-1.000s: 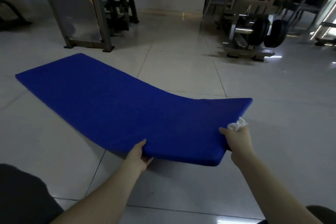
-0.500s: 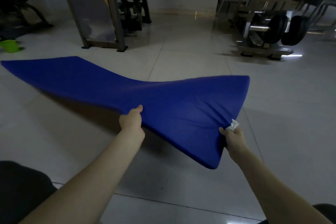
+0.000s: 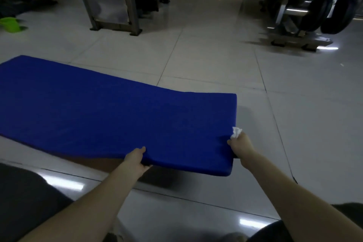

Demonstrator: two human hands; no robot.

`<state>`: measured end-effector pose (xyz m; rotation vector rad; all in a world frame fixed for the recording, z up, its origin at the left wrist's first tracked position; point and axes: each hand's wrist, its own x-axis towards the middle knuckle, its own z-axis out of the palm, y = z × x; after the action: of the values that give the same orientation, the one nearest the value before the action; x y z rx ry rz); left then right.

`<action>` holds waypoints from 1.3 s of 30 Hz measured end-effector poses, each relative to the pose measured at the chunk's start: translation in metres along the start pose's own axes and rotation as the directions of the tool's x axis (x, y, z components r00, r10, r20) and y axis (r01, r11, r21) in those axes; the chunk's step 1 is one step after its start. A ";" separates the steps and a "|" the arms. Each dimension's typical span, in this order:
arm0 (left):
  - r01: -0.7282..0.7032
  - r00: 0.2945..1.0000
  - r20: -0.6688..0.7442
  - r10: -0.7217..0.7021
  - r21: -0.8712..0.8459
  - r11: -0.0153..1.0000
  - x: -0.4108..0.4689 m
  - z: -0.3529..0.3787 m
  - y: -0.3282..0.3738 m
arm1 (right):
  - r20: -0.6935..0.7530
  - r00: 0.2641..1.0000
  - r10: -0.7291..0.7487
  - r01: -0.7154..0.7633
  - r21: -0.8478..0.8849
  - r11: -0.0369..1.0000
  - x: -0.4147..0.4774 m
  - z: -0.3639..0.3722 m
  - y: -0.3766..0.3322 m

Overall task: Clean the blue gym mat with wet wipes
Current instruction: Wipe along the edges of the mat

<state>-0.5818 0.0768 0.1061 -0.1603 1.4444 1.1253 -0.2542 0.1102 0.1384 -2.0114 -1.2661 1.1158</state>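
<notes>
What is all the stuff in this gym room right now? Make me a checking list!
Surface: grey tiled floor, shiny with light reflections.
Job's things: blue mat, near end lifted off the floor, far end lying flat; white wipe, crumpled.
Clutter: green thing on the floor, far left, blurred.
Grippers: left hand grips the mat's near edge; right hand grips its right edge, wipe bunched in it.
Cables: nothing seen.
Surroundings: metal frame and gym machines behind; dim room.

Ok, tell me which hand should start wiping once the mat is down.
Right, probably. The right hand holds the wipe, bunched at the raised corner of the mat. The left hand only grips the mat's near edge and has no wipe.
</notes>
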 end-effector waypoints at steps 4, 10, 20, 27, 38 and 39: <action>-0.020 0.998 -0.062 0.025 0.086 0.996 0.015 0.002 -0.040 | 0.003 0.993 0.114 -0.112 -0.164 0.980 0.009 0.002 0.032; 0.100 0.975 -0.212 -0.065 0.159 0.982 0.047 -0.027 -0.047 | 0.124 0.960 0.249 -0.217 -0.227 0.949 0.009 0.060 0.053; 0.289 0.934 -0.298 -0.198 0.299 0.910 0.101 -0.036 -0.081 | 0.217 0.883 0.416 -0.358 -0.261 0.896 0.015 0.099 0.108; 0.361 0.932 -0.215 -0.291 0.609 0.706 0.085 -0.058 -0.065 | 0.239 0.893 0.382 -0.363 -0.121 0.924 -0.029 0.098 0.110; -0.488 0.804 0.587 -0.095 0.743 0.458 -0.148 0.135 -0.025 | -0.021 0.999 0.045 -0.041 0.178 0.983 -0.118 -0.052 -0.029; -0.581 0.721 0.684 -0.111 0.684 0.442 -0.183 0.157 -0.031 | -0.076 0.997 0.006 0.006 0.152 0.988 -0.128 -0.078 -0.040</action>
<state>-0.4060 0.0771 0.2737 1.1685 1.2176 0.4043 -0.2365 0.0128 0.2576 -1.9215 -1.1088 1.0912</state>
